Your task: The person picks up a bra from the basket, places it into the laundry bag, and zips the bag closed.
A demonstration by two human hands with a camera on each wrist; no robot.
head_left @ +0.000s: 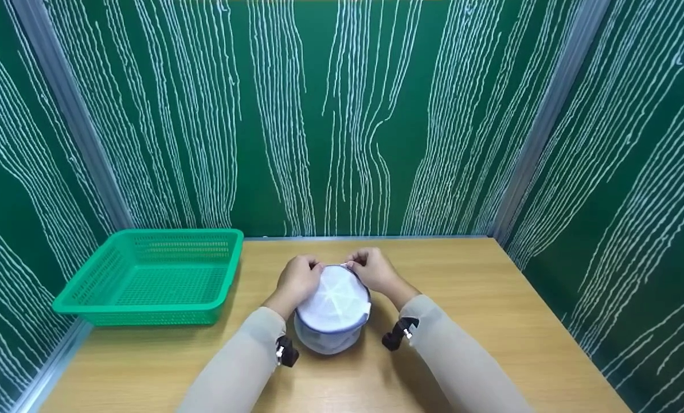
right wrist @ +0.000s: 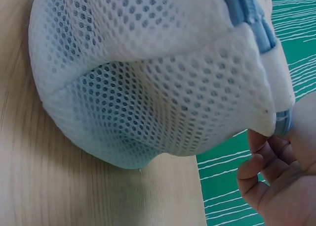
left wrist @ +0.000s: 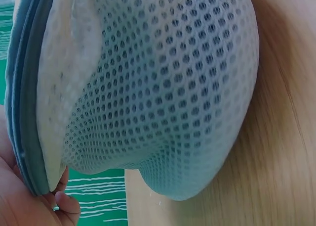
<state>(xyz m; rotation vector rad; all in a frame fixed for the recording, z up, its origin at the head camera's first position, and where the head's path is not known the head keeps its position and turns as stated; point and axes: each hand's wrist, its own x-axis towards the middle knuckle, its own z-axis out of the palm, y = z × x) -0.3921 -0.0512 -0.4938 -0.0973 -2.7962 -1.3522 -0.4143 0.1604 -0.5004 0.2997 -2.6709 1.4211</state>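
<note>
A rounded white mesh laundry bag (head_left: 335,301) stands on the table between both hands, its pale round top facing up. A blue zipper band (left wrist: 24,92) runs around the rim of that top, and the honeycomb mesh side (right wrist: 148,92) bulges and creases below it. At the far left of the rim, my left hand (head_left: 300,278) pinches the edge between thumb and fingers. My right hand (head_left: 374,269) pinches the far right part of the same rim, close to the left one. A white tab (right wrist: 278,80) covers part of the zipper in the right wrist view.
To the left, a green plastic basket (head_left: 226,298) with perforated walls sits on the wooden table (head_left: 462,269). Green panels (head_left: 313,172) with white wavy lines enclose the back and sides, joined by grey metal posts (head_left: 539,132). Black wrist mounts (head_left: 400,332) are strapped over the sleeves.
</note>
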